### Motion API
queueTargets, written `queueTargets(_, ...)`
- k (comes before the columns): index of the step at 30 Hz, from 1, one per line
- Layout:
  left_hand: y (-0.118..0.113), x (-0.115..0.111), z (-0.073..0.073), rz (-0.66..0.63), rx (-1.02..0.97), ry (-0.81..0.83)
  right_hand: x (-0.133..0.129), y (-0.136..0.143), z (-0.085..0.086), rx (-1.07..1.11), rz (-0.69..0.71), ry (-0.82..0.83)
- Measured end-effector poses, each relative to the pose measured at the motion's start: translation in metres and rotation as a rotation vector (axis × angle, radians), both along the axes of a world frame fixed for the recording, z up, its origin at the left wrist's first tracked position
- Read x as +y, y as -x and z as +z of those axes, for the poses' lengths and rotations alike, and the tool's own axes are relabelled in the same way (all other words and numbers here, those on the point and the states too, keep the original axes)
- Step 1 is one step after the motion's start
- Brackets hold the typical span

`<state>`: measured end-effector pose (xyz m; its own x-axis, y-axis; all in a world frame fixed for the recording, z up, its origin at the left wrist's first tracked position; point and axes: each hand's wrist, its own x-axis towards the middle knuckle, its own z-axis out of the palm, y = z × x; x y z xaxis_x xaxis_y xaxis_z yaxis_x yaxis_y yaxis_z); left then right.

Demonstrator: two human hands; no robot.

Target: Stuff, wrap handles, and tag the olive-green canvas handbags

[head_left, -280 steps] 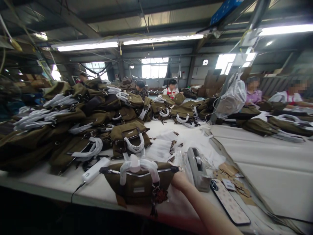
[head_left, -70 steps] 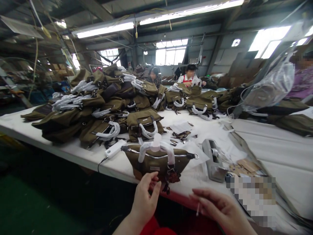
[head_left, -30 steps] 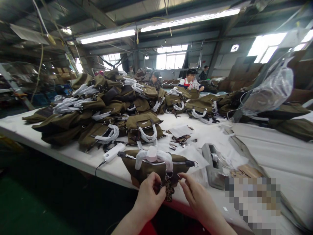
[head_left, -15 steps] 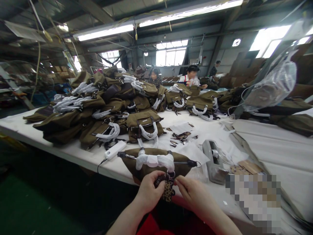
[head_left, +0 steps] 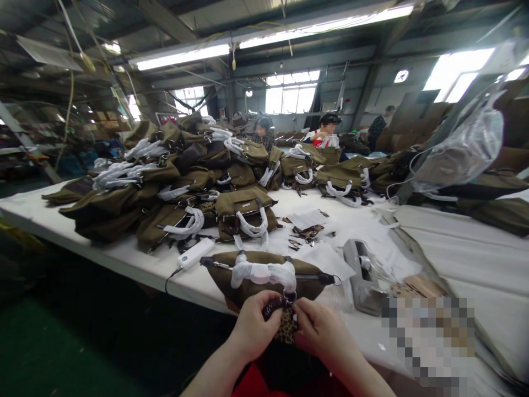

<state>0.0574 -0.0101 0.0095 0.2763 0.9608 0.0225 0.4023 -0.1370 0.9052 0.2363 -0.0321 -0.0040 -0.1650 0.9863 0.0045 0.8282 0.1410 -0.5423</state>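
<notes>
An olive handbag (head_left: 248,295) rests at the table's near edge, its two handles (head_left: 262,274) wrapped in white padding. At the right end of the handles a metal ring (head_left: 291,296) holds a leopard-print charm (head_left: 286,329) with a dark braided loop (head_left: 271,306). My left hand (head_left: 257,326) is closed on the charm and its loop, thumb over the front. From the other side, my right hand (head_left: 316,325) pinches the charm's upper edge just below the ring. Fingertips partly hide where the pieces join.
A grey tape dispenser (head_left: 363,281) stands right of the handbag. To its left lies a white corded device (head_left: 196,253). Leopard-print pieces (head_left: 308,230) are scattered beyond. A heap of olive bags (head_left: 115,207) covers the table's left and back. Co-workers (head_left: 326,135) sit behind it.
My right hand has moved slightly left and closer, now pinching the charm's edge. My left hand keeps its hold, and the handbag stays in place.
</notes>
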Motion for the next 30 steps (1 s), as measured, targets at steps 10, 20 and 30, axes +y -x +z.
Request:
queueTargets(10, 0.003, 0.003, -0.006, -0.055, -0.023, -0.021, -0.001, 0.009, -0.005, 0.153, -0.075, 0.063)
queueTargets(20, 0.002, 0.005, -0.012, 0.02, -0.063, 0.013, -0.001, 0.009, -0.012, 0.471, -0.177, -0.004)
queueTargets(30, -0.001, -0.003, -0.007, -0.101, 0.129, -0.159, 0.005, 0.014, -0.023, 0.815, -0.235, 0.095)
